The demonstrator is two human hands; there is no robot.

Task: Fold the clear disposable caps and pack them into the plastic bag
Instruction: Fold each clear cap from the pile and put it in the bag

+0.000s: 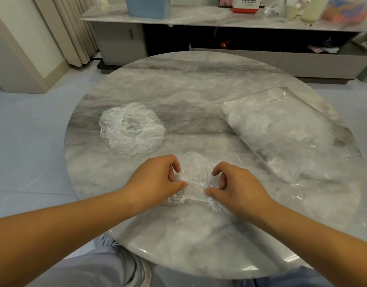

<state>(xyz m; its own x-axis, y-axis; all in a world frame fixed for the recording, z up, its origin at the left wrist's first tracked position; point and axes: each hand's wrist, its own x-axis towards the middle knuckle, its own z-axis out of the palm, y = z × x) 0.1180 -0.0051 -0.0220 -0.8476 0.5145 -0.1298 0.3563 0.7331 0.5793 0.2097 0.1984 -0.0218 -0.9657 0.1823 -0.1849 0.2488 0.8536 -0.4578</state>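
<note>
A crumpled clear disposable cap (196,179) lies on the round marble table (199,83) near its front edge. My left hand (155,179) pinches its left side with curled fingers and thumb. My right hand (238,189) pinches its right side the same way. A pile of loose clear caps (132,129) sits at the left middle of the table, apart from both hands. At the right lies a clear plastic bag (282,131) with several caps inside it, its mouth towards the front right.
A low marble-topped cabinet (199,19) stands behind the table with a blue container (148,7), a red-and-white box (245,5) and bottles on it. Curtains (74,27) hang at the back left. My knees show under the table's front edge.
</note>
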